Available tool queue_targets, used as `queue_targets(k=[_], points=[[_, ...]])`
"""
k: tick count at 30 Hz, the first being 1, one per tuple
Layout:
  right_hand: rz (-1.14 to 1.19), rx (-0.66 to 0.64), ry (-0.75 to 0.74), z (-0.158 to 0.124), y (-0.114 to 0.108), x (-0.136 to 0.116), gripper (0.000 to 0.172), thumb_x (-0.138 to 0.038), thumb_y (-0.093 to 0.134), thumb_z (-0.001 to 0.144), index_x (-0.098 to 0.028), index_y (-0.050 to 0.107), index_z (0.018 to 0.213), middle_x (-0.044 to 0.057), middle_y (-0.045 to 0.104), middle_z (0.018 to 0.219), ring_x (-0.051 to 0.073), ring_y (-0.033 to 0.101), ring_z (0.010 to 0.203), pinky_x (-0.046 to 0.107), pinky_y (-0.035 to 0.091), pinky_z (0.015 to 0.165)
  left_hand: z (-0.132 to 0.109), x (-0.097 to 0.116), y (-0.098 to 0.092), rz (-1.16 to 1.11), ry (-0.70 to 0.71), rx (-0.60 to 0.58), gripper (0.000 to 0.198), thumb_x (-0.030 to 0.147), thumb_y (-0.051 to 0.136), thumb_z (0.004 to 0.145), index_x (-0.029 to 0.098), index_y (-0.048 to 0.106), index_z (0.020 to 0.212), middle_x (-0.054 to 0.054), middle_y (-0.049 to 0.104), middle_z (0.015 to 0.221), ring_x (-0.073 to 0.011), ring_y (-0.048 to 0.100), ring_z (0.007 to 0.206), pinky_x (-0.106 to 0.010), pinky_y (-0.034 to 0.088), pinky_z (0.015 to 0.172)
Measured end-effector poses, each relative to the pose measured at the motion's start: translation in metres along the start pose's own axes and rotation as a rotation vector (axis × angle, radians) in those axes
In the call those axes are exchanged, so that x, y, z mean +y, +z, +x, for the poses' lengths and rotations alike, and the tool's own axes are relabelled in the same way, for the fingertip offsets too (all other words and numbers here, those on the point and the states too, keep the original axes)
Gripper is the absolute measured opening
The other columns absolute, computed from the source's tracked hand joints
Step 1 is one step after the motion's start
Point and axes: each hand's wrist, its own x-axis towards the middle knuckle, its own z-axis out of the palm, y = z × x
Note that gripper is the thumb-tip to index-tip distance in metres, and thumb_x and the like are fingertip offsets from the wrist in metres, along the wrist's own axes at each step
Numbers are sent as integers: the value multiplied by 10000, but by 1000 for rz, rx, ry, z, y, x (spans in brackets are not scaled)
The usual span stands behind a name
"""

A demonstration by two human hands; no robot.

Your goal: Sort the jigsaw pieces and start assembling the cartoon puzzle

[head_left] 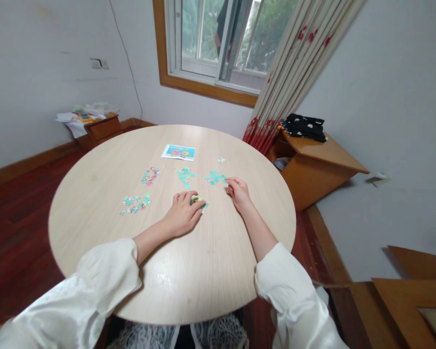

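Pieces (214, 179) in teal are spread crosswise toward the table's (189, 276) far right edge, just left of the pinched grip of the right hand (240, 192); whether one is held cannot be told. The left hand (181, 215), farther off, is curled over a yellow-green cluster (197, 199), its hold unclear.

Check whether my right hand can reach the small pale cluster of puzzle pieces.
Probably yes: the pale pieces lie a little beyond the right hand, and nothing seems to stand between them.

Blk cloth (305, 128) on brn cabinet (314, 169)
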Motion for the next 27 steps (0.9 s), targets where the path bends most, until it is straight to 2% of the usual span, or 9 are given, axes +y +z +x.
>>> queue_targets(k=[6, 10, 14, 22, 24, 27], points=[[-9, -2, -5, -1, 0, 0, 126, -272, 688, 585, -199, 591, 621, -109, 323, 378, 48, 237, 390, 205, 193, 422, 7, -22, -8, -116, -193, 190, 210, 252, 418, 890, 191, 615, 929, -96, 570, 1012, -251, 502, 978, -429, 386, 866], [-19, -9, -9, 0, 1, 1, 121, -263, 686, 587, -195, 595, 628, -108, 333, 384, 47, 239, 392, 208, 187, 428, 12, -42, -18, -222, -345, 340, 33, 207, 479, 807, 205, 485, 775, -39, 551, 819, -209, 525, 833, -364, 423, 790], [-29, -20, -16, 0, 1, 2, 125, -265, 687, 592, -195, 589, 625, -111, 326, 383, 46, 231, 394, 210, 175, 434, 15, -55, -26, -253, -429, 464, 95, 173, 485, 749, 222, 407, 729, -9, 506, 749, -187, 501, 751, -329, 422, 724], [-53, -25, -28, 1, 1, 3, 106, -259, 667, 581, -194, 595, 624, -107, 329, 390, 52, 226, 411, 217, 156, 448, 15, -53, -27, -353, -480, 444, 79, 176, 489, 720, 213, 428, 688, 24, 484, 658, -148, 478, 642, -278, 394, 634], [-61, -26, -30, 0, 1, 3, 119, -271, 670, 572, -194, 597, 626, -107, 333, 395, 53, 230, 413, 220, 158, 449, 13, -47, -24, -407, -474, 386, 59, 181, 476, 732, 210, 438, 698, 45, 458, 594, -135, 455, 573, -261, 368, 586], [-72, -31, -35, 0, 2, 2, 141, -285, 678, 568, -191, 595, 633, -109, 337, 406, 51, 240, 414, 223, 166, 452, 10, -38, -18, -464, -397, 234, 39, 186, 467, 745, 201, 460, 710, 59, 448, 549, -124, 443, 533, -246, 342, 556]])
